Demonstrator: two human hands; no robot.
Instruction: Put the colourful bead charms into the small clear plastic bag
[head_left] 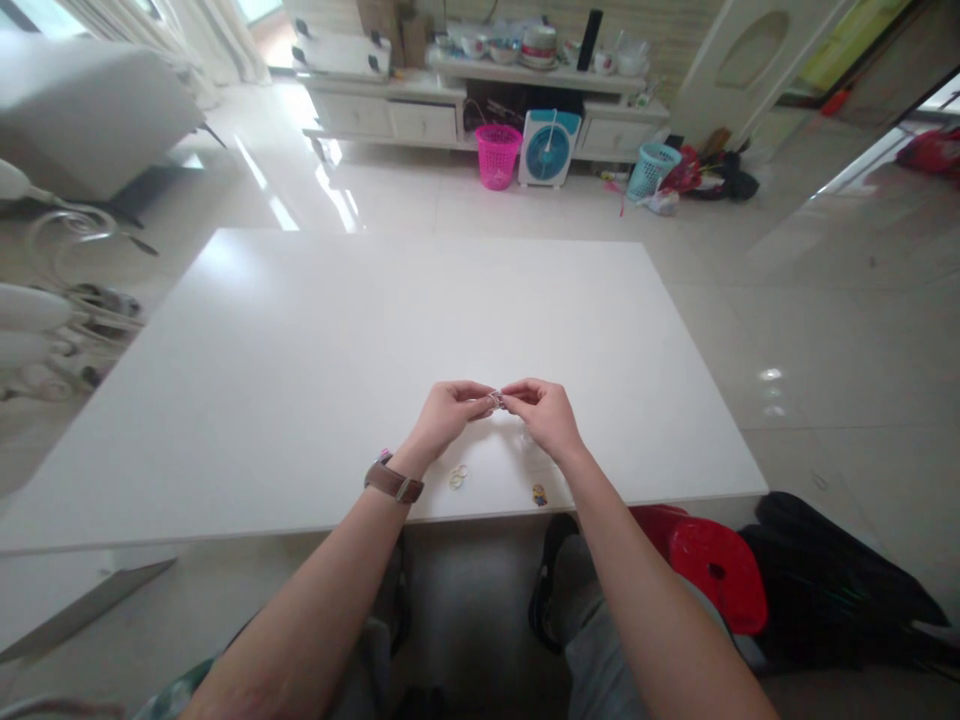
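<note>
My left hand (454, 410) and my right hand (541, 412) meet fingertip to fingertip above the white table (315, 350), near its front edge. Between them they pinch a small silvery ring-like piece (496, 400), too small to make out fully. Several thin pale rings (457, 477) lie on the table below my left hand. Closer to my right forearm, a small yellow and blue figure (539, 494) rests at the table's edge. Something clear and faint (527, 440) lies under my right hand; its shape is hard to tell.
A red stool (720, 575) and a black bag (847, 570) stand beyond the table's front right edge. White chairs (45, 310) are at the left. Across the floor are a pink basket (498, 158), a blue fan (548, 150) and a long white cabinet (360, 115).
</note>
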